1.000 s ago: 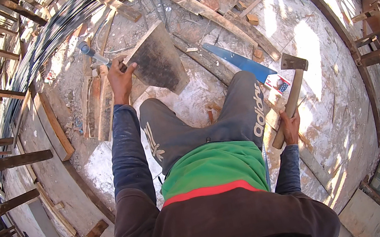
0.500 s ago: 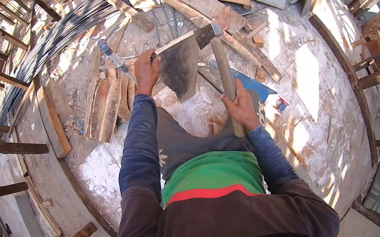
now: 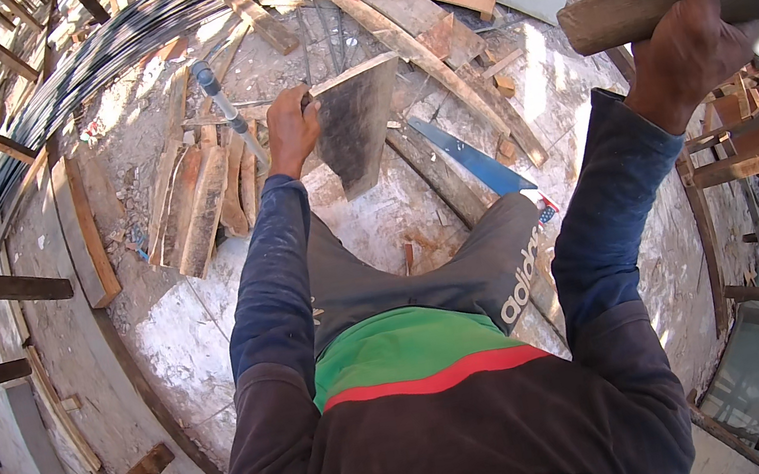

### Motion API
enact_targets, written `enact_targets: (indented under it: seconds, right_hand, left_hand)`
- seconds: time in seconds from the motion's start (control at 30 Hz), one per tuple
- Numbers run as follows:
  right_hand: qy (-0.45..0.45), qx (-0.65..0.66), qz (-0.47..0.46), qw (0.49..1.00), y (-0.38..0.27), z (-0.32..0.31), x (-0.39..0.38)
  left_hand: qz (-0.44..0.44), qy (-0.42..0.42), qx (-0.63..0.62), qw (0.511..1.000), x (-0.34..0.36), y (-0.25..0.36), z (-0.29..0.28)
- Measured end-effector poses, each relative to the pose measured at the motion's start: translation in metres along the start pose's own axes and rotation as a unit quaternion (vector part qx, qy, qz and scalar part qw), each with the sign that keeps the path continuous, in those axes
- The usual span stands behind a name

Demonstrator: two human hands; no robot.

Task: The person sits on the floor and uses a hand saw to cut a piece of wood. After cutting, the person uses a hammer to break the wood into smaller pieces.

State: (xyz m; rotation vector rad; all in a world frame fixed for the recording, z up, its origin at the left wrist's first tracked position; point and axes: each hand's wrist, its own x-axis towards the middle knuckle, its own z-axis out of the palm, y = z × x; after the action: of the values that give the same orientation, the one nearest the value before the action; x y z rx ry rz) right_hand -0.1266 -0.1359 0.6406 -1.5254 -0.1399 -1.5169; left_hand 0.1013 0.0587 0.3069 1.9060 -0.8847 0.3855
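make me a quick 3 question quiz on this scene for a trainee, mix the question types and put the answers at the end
1. Multiple choice: what does the left hand hold?
a) a plastic bucket
b) a dark board
c) a coil of rope

2. True or false: the right hand is empty.

3. Fill in the blank: the saw blade lying in front of the person is ____ in colour.

Key:
1. b
2. False; it grips a wooden handle.
3. blue
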Motion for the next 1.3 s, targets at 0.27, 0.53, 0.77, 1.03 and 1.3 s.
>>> enact_targets:
  seconds: [0.27, 0.53, 0.77, 1.03, 1.3]
  right_hand:
    - [-0.456, -0.392, 0.505, 0.620, 0.162, -0.120, -0.356]
    - [-0.254, -0.358, 0.511, 0.739, 0.149, -0.153, -0.395]
    - [-0.128, -0.309, 0.520, 0.786, 0.112, -0.145, -0.346]
    - [-0.249, -0.245, 0.606, 0.715, 0.166, -0.137, -0.363]
    - [-0.254, -0.254, 0.633, 0.686, 0.185, -0.101, -0.413]
  left_hand:
    - [-0.033, 0.008, -0.023, 0.999, -0.010, -0.016, -0.007]
    - [-0.124, -0.008, 0.003, 0.992, -0.027, -0.022, -0.039]
    - [-0.088, 0.037, -0.015, 0.995, -0.034, -0.014, -0.027]
    - [-0.125, -0.065, 0.034, 0.989, -0.033, 0.002, -0.039]
    - [-0.101, 0.016, 0.021, 0.995, -0.046, 0.011, -0.056]
